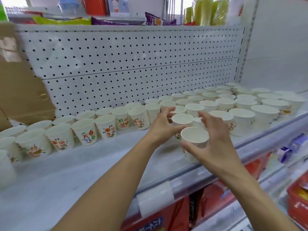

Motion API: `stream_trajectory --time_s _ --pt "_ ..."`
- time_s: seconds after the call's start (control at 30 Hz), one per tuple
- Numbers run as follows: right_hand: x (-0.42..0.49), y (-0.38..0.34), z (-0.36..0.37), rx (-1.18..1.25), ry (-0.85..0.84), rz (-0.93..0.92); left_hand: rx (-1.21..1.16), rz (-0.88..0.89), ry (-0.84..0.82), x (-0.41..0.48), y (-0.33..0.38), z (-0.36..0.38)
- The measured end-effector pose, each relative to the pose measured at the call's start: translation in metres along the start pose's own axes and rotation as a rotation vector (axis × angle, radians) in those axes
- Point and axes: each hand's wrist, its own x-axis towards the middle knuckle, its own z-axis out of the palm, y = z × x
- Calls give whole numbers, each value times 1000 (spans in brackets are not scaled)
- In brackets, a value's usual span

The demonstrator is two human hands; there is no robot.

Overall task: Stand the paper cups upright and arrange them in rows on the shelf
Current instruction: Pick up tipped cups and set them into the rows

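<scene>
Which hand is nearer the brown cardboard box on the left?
Left. The left hand is well right of the brown cardboard box; the right hand is farther right.

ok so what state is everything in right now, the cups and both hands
front cup, mouth up, empty, gripped by right hand
rear cup, mouth up, empty, gripped by left hand
rowed cups, upright, empty, standing on the shelf

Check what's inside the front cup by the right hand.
Only a bare white interior shows inside the front cup, with nothing visible in it. The right hand curls round it, hiding its right side and base.
</scene>
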Motion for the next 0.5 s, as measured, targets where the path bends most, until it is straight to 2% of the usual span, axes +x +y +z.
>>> stream_trajectory --time_s 0.17,0.33,0.4,0.5 --pt "-5 2 10 19 -40 47 -15 -3 38 -4 -4 6" --pt "-7 -8 19 139 -82 93 199 68 49 -27 -7 -25" --pt "-6 -10 17 160 -54 115 271 135 18 -29 -6 -35" --pt "-3 -9 11 206 -34 145 444 346 -59 -18 3 -30"
